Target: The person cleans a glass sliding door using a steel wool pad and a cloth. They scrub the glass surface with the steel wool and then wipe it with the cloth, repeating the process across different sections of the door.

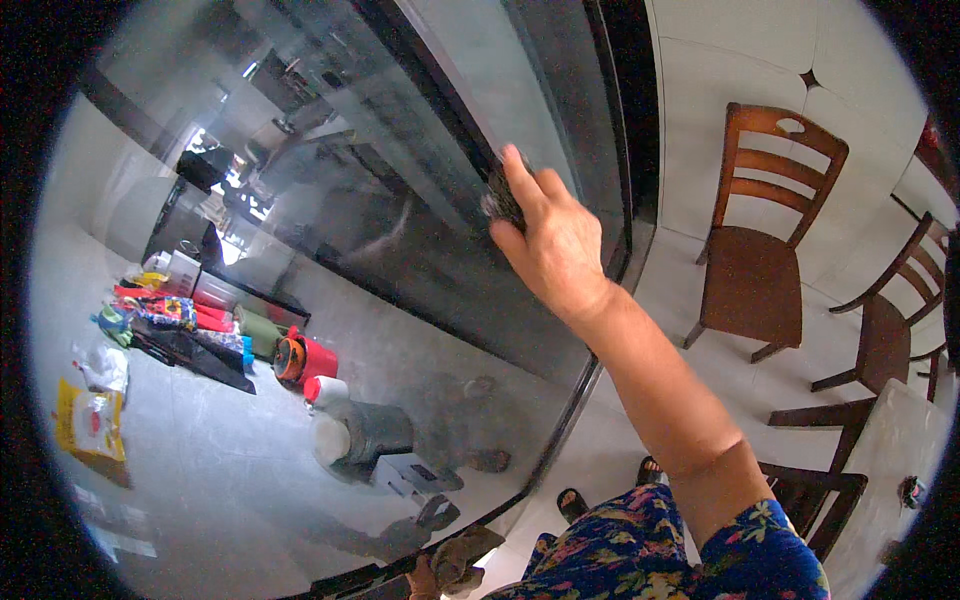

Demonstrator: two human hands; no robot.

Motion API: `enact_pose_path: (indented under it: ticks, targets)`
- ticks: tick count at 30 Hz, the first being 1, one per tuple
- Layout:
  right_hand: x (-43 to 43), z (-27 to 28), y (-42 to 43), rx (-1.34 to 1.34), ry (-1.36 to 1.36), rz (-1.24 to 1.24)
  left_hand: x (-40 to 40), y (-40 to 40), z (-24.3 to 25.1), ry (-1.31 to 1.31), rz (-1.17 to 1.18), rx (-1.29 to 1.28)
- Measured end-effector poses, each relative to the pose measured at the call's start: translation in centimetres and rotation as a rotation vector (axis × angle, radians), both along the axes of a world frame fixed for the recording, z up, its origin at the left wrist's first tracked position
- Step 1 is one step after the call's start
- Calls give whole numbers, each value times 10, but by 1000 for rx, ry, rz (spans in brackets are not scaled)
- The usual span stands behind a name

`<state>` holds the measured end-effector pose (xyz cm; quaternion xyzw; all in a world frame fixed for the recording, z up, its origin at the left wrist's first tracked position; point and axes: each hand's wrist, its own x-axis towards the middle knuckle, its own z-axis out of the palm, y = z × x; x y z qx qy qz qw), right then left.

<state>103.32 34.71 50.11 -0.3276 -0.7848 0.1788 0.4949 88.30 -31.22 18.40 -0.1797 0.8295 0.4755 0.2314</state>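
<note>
My right hand [556, 236] presses a dark scrubbing pad [504, 199], apparently steel wool, against a large dark-framed glass panel [457, 315]. The pad sits beside a dark upright strip of the frame, and its far side is hidden under my fingers. Low at the picture's bottom edge, my left hand [422, 579] is partly visible, holding a brownish cloth [469, 559] near the panel's frame. Hazy streaks and reflections show on the glass.
Wooden chairs [754, 277] stand on the tiled floor to the right, near a pale tabletop [911, 442]. Through the glass appear a red bucket [321, 361], a grey canister [379, 431], a pile of clothes [202, 330] and a yellow packet [90, 420].
</note>
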Motion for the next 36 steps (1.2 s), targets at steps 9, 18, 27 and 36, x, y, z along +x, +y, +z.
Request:
enact_pose_path:
  ticks: [9, 18, 27, 36]
  targets:
    - [2, -31, -1, 39, 13, -34, 2, 6, -5, 15, -7, -5]
    - [1, -14, 4, 62, 0, -20, 1, 0, -5, 41, 7, -33]
    - [0, -1, 5, 125, -4, -34, 5, -1, -6, 56, 23, -46]
    - [23, -60, 12, -22, -4, -16, 6, 7, -10, 68, 25, -46]
